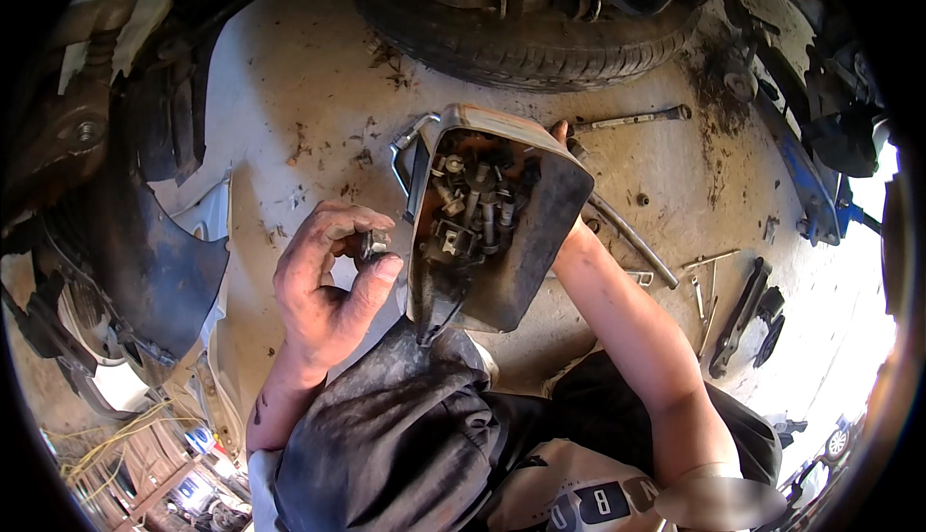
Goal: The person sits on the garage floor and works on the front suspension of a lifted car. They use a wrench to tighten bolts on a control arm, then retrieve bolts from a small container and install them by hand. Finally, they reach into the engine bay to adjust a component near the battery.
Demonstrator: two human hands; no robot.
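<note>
My left hand (323,281) pinches a small dark metal clip-like piece (374,243) between thumb and fingers, just left of an open container. Tilted toward me, the dark, grimy rectangular container (545,233) holds several dirty bolts (487,209) and other small metal fasteners. My right hand (575,245) supports the container from its right side and behind. Most of that hand is hidden by the container; a fingertip shows at the upper right edge. A bent, shiny metal rod (400,161) is seen along the container's left side.
A tyre (540,54) lies across the far side. On the stained floor at right are a wrench (632,120), a long metal bar (632,241), smaller tools (709,262) and a dark elongated part (741,318). A blue metal stand or jack (805,190) is farther right; curved dark panels (154,272) flank the left.
</note>
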